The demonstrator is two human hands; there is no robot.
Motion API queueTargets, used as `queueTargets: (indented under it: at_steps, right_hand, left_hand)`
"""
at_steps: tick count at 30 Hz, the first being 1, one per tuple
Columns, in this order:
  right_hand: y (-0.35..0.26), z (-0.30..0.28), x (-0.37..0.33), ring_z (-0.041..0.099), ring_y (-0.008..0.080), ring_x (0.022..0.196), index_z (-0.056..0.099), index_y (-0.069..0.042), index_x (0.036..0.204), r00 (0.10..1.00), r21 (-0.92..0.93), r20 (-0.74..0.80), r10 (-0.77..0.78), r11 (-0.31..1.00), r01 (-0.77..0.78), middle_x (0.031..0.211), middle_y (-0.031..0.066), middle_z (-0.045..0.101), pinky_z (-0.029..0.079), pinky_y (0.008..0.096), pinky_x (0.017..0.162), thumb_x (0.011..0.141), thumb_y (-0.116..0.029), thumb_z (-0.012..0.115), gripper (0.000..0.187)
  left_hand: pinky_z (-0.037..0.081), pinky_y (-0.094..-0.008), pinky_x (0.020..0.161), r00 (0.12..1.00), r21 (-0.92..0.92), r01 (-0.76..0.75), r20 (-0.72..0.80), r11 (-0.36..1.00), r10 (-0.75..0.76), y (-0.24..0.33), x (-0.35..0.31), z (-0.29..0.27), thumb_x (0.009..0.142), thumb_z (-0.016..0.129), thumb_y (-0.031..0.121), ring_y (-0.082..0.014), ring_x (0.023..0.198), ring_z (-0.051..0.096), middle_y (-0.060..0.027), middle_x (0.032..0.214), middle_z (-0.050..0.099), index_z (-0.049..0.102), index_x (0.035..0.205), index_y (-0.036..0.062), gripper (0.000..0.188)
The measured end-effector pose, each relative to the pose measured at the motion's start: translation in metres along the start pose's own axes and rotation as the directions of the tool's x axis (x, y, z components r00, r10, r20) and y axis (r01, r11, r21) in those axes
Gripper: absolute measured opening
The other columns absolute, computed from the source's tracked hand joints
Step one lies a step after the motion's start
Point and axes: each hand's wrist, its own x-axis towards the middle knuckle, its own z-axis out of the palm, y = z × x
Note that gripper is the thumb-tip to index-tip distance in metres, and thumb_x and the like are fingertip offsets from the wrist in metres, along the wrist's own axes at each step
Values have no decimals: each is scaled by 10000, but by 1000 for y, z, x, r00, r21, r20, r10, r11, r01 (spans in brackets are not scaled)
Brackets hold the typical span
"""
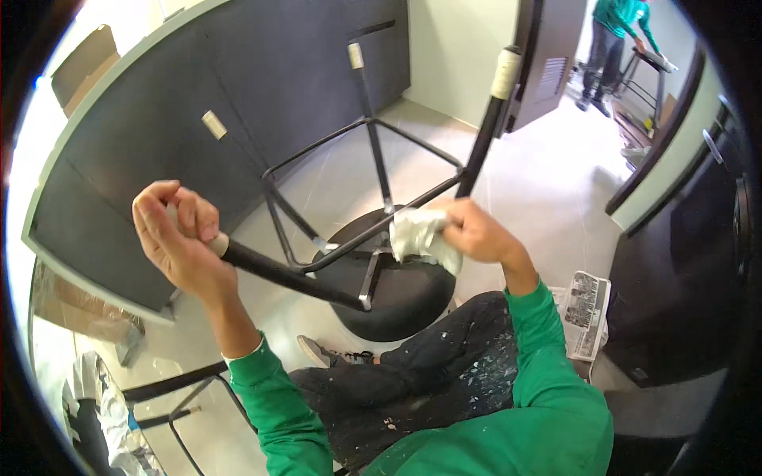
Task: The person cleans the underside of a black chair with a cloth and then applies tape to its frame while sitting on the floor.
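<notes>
A black bar stool (397,313) stands upside down on the floor before me, its round dark seat at the bottom and its legs pointing up. Pale wrapping covers the leg ends. My left hand (182,242) is closed around the wrapped end of the near left leg (274,270). Bunched in my right hand (482,232) is a white cloth (425,238), held against or just beside the stool's footrest bar (357,242); I cannot tell whether they touch. The hand hides part of the right leg (480,151).
Dark cabinet fronts (151,166) curve along the left and back. Another black metal frame (178,389) lies near my left arm, beside crumpled wrapping (119,412). Newspaper (586,313) is on the right. Beyond the doorway, a person in green (619,24) handles another stool (655,63).
</notes>
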Motion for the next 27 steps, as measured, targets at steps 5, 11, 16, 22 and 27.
queueTargets:
  at_steps: [5, 11, 16, 22, 27]
  right_hand:
    - [-7, -43, 74, 647, 355, 947, 690, -10, 1073, 802, -520, -397, -446, 830, 204, 965, 199, 677, 512, 426, 857, 871, -87, 531, 268]
    - [12, -12, 85, 676, 398, 890, 665, -26, 1010, 972, -778, -233, 7, 598, -190, 850, 202, 695, 551, 501, 755, 848, -141, 562, 224]
    - [-42, -4, -47, 667, 359, 1047, 599, 30, 1197, 821, -428, -479, -311, 899, 91, 1109, 246, 658, 557, 439, 842, 897, -52, 582, 311]
    - [53, -9, -302, 604, 286, 1186, 547, 79, 1294, 402, 8, -845, 351, 762, -648, 1218, 233, 649, 458, 364, 1005, 956, -57, 537, 364]
    - [88, 49, -510, 593, 424, 1116, 615, -22, 1202, 264, -104, -885, 384, 391, -915, 1143, 247, 645, 475, 458, 953, 884, -25, 544, 326]
  left_hand:
    - [303, -201, 476, 999, 91, -13, -40, 996, 17, 1, 6, -11, 1063, 468, 424, -36, 578, 367, 34, 700, 386, 589, 1049, 63, 381]
    - [306, -206, 502, 1000, -14, 5, 20, 1000, -5, -10, 5, -11, 1078, 462, 359, -42, 597, 348, 38, 707, 383, 607, 1037, 75, 322]
    - [299, -205, 532, 998, 12, 60, 3, 998, -60, 1, 7, -13, 1084, 439, 350, -45, 622, 359, 30, 724, 404, 603, 1051, 77, 320]
    - [298, -204, 525, 1000, 84, 4, 2, 996, -4, 2, 4, -5, 1090, 422, 365, -43, 600, 349, 30, 715, 372, 601, 1055, 60, 355]
    - [373, -244, 634, 999, 240, 38, -9, 970, -37, -10, 10, -20, 1093, 334, 412, -89, 687, 421, -4, 788, 461, 583, 1167, 24, 467]
